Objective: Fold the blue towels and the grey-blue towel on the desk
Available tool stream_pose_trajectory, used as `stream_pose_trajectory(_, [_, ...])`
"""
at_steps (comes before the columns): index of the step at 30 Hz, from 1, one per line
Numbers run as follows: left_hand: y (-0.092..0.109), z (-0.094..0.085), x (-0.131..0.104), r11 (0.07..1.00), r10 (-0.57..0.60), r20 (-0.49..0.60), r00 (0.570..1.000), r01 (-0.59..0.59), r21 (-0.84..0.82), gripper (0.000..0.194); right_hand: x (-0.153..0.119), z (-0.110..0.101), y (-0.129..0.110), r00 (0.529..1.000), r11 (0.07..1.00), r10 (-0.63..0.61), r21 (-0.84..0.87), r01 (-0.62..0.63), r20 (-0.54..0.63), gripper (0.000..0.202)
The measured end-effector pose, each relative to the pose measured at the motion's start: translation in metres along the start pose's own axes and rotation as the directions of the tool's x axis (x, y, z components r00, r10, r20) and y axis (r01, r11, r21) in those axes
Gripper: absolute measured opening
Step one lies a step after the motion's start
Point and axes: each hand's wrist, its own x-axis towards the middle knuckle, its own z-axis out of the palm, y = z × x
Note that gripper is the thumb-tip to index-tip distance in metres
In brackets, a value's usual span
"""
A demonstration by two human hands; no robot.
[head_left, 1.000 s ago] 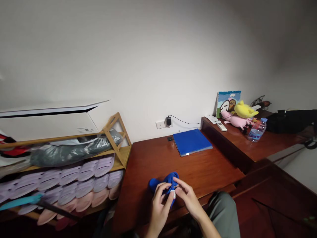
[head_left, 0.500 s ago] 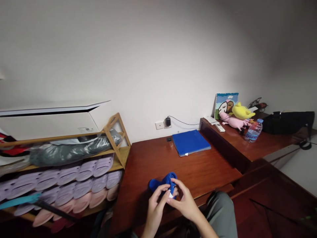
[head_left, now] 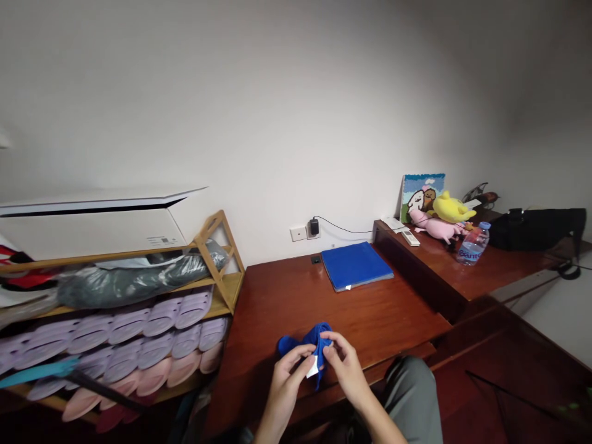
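A crumpled blue cloth (head_left: 300, 341) lies on the near part of the wooden desk (head_left: 277, 296), its edge lifted between my hands. My left hand (head_left: 289, 373) pinches the cloth's edge by a small white tag (head_left: 312, 366). On the other side, my right hand (head_left: 343, 364) grips the same edge between thumb and fingers. The cloth hangs down a little between the two hands. Farther back on the desk lies a folded blue cloth (head_left: 356, 265) with a white tag at its front edge.
To the left, a wooden shelf (head_left: 222, 265) holds a white box (head_left: 92, 231) and several slippers (head_left: 160, 317). On the raised desk at right are a plastic bottle (head_left: 472, 246), plush toys (head_left: 451, 209), a remote (head_left: 410, 238) and a black bag (head_left: 536, 228). A charger (head_left: 314, 227) sits in the wall socket.
My right thumb has moved up and away from the tag along the cloth's edge. The white tag now shows more fully, and some cloth hangs lower between my hands.
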Motion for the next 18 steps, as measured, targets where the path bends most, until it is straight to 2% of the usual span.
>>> stream_pose_trajectory(6, [0.0051,0.0054,-0.0025,0.996,-0.053,0.027,0.998,0.055,-0.077,0.055,-0.0007,0.0012,0.0039,0.999,1.0,0.003,0.017,-0.002,-0.051,0.066])
stream_pose_trajectory(11, [0.0073,0.0058,-0.0029,0.991,-0.071,0.019,0.997,0.072,-0.116,0.056,0.0024,-0.002,0.005,0.996,1.0,0.001,0.017,0.0,-0.087,0.06])
stream_pose_trajectory(16, [0.0074,0.0083,-0.0016,0.998,0.039,0.015,0.999,-0.038,-0.047,0.052,0.0012,-0.0014,0.0056,0.997,0.999,-0.029,-0.017,0.028,-0.069,0.056])
stream_pose_trajectory(18, [0.0052,0.0102,-0.0011,0.996,0.085,-0.005,0.996,-0.085,-0.025,0.052,-0.0007,-0.0028,0.0018,0.998,0.996,-0.044,-0.08,0.04,-0.051,0.062])
